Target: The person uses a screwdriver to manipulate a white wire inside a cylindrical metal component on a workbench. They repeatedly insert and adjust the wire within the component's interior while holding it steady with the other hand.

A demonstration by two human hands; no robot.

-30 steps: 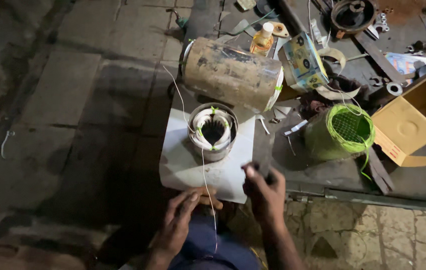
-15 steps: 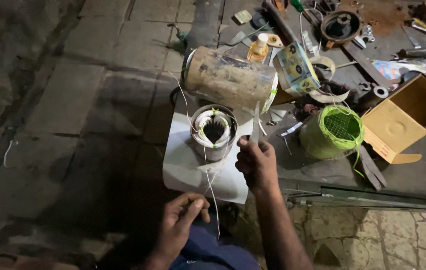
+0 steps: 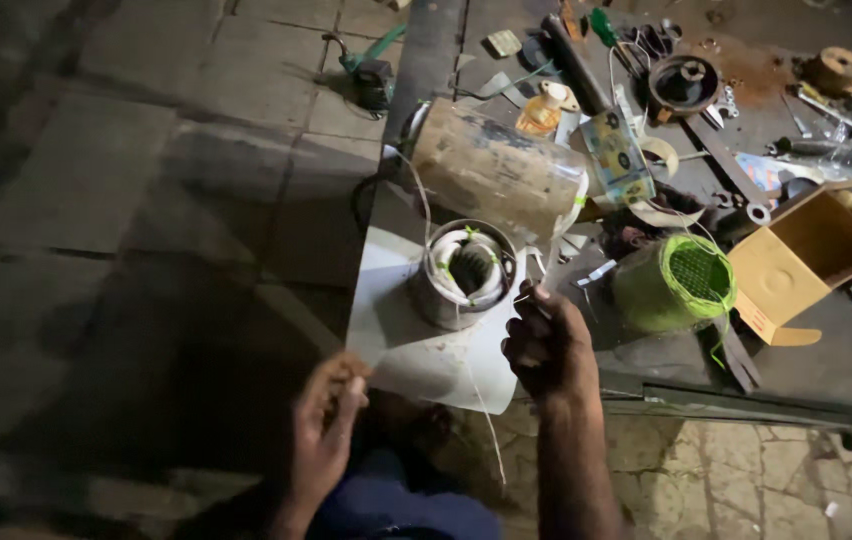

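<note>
My right hand (image 3: pixel 546 345) had risen to just beside the stator (image 3: pixel 464 272), pinching the white thread (image 3: pixel 481 405); left hand (image 3: pixel 326 425) stayed lower, closed loosely.

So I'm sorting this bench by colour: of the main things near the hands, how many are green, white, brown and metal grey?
Green: 1, thread spool
White: 1, paper sheet
Brown: 1, cardboard box
Metal grey: 2, motor stator and large cylinder
Total: 5
</note>
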